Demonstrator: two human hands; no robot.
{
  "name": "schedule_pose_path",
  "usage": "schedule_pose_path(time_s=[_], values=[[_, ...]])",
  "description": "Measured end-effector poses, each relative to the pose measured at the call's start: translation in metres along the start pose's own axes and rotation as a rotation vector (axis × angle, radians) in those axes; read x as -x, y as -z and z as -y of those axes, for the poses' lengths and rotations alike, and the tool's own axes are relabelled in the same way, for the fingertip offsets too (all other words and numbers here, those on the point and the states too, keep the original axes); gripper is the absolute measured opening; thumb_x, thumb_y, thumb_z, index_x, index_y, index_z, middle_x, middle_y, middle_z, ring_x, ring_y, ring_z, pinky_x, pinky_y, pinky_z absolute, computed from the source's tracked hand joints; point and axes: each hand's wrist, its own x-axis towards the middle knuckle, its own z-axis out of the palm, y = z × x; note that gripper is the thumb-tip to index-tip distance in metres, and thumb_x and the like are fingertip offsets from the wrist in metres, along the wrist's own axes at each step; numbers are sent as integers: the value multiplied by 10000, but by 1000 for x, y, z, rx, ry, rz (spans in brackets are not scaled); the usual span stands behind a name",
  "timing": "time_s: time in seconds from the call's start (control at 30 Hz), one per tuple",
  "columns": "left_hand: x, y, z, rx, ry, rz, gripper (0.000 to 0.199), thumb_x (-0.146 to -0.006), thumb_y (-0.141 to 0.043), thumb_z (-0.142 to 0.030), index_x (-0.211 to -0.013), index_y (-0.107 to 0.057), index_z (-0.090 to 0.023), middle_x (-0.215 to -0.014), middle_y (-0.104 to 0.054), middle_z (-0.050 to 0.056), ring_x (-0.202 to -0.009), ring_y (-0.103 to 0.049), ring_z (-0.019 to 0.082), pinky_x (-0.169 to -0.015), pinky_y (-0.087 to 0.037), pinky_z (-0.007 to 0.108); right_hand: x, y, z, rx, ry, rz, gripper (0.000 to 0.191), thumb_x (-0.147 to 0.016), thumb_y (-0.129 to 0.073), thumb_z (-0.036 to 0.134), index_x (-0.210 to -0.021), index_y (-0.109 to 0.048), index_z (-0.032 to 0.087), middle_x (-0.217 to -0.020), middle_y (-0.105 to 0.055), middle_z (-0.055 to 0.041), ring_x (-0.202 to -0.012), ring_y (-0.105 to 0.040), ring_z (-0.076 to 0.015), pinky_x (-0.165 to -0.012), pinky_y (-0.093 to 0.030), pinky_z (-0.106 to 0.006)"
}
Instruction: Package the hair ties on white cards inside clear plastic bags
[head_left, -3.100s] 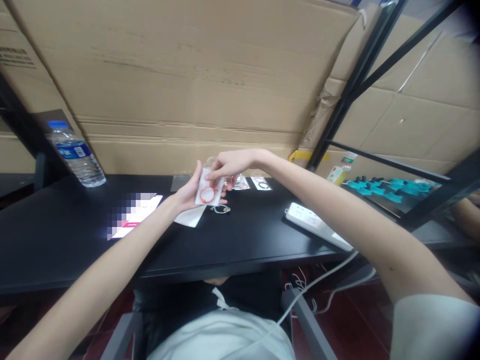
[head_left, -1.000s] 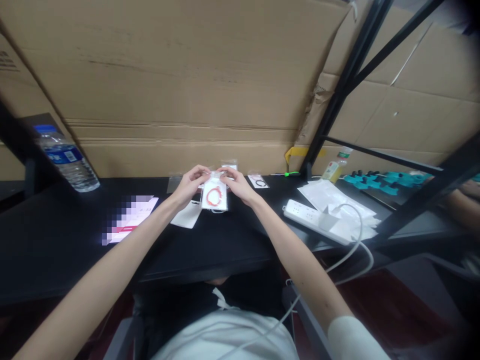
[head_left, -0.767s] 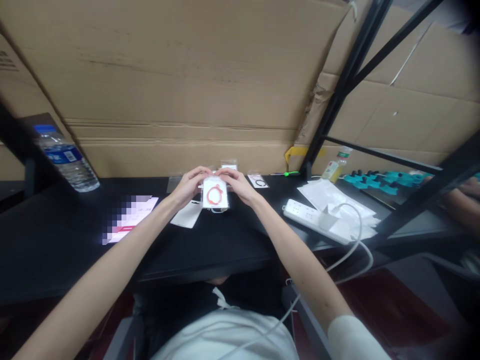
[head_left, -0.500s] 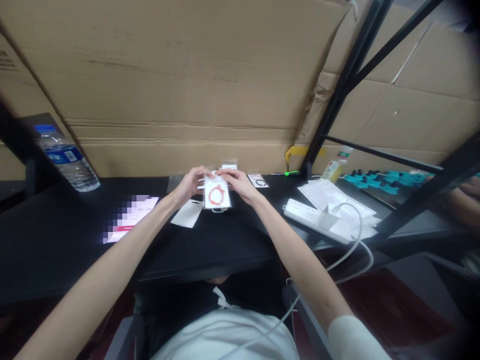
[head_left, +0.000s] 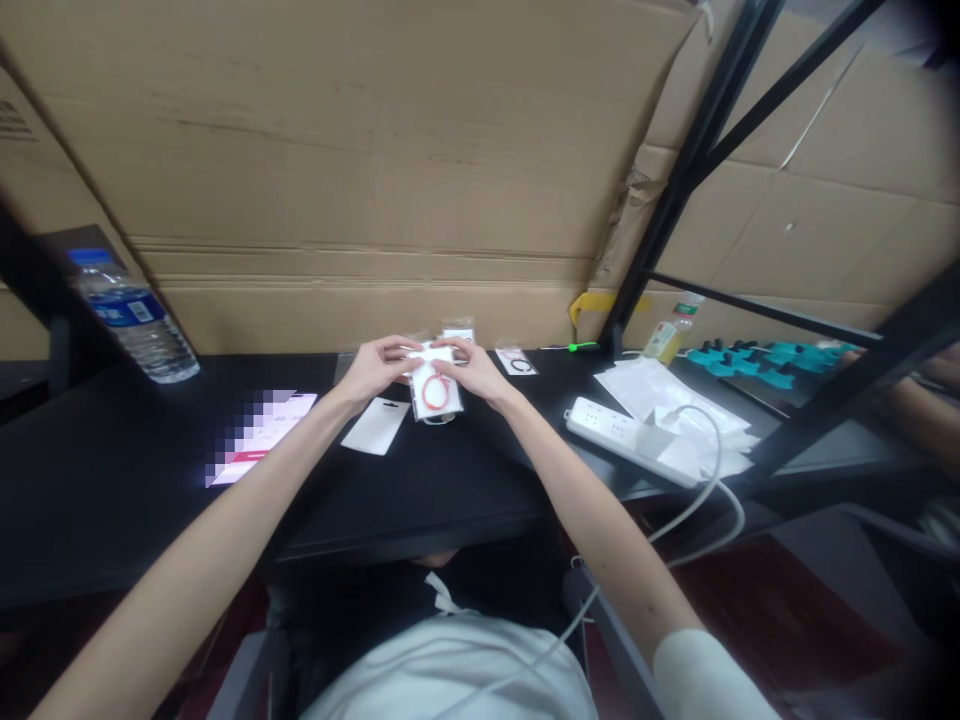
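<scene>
A white card with a red bracelet (head_left: 436, 393) in a clear bag is held between my two hands above the black table (head_left: 450, 490). My left hand (head_left: 377, 366) grips its upper left side, thumb on the front. On the upper right side, my right hand (head_left: 474, 368) pinches it, with the thumb near the bracelet. A blank white card (head_left: 376, 427) lies just left of it. Behind the hands is another bagged card (head_left: 458, 328), and a bagged card with a dark ring (head_left: 517, 361) lies to the right.
At the left are a water bottle (head_left: 142, 325) and a lit, partly pixelated screen (head_left: 277, 425). A power strip (head_left: 600, 424), cables, plastic bags (head_left: 660, 390) and a drink bottle (head_left: 673, 325) are on the right. Beyond the black frame are teal objects (head_left: 772, 365) and another person's hand.
The bagged card has tilted slightly. My left thumb has moved onto its front, and my right thumb has shifted lower toward the bracelet.
</scene>
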Motion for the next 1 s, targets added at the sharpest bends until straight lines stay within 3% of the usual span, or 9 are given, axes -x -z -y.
schedule_pose_path(time_s=[0.13,0.3,0.43,0.67,0.8,1.0], values=[[-5,8,-1,160,75,10,480,-671,-980,-315,-1066,-732,-202,-910,-794,64,-818,-749,195,-739,-611,321,-4,-1,0,-177,-99,-46,373,-810,-883,331,-1131,-743,201,-1207,-760,-100,-1070,-718,-217,-945,-606,-370],[-8,16,-4,230,122,-3,436,-697,-966,-248,-1064,-736,-197,-963,-778,67,-816,-735,169,-764,-614,310,-3,5,5,-304,-192,-6,285,-883,-836,330,-1130,-771,204,-1178,-779,-91,-989,-737,-188,-851,-619,-318],[-6,14,-7,215,132,-26,423,-713,-963,-250,-1080,-763,-187,-992,-779,81,-832,-730,168,-759,-614,300,-2,7,4,-282,-187,-15,240,-898,-821,323,-1102,-783,202,-1131,-783,-84,-965,-732,-179,-797,-611,-287],[-4,9,-4,168,170,-56,338,-809,-918,-324,-1097,-809,-183,-1083,-792,121,-908,-745,192,-780,-630,316,-5,-1,-6,-204,-233,-143,265,-892,-814,283,-1128,-747,181,-1095,-781,-92,-895,-735,-176,-711,-603,-278],[-6,10,0,173,217,-64,291,-850,-885,-329,-1103,-831,-197,-1139,-797,141,-940,-753,204,-775,-632,311,-5,-6,-8,-169,-232,-146,263,-907,-805,297,-1136,-737,189,-1119,-772,-94,-907,-733,-181,-709,-613,-287],[-9,13,4,112,207,-144,269,-767,-915,-275,-1012,-843,-191,-998,-799,117,-846,-730,194,-746,-638,324,0,-8,-8,-60,-160,-63,254,-957,-748,363,-1131,-673,193,-1048,-748,-102,-864,-725,-198,-614,-632,-288]])
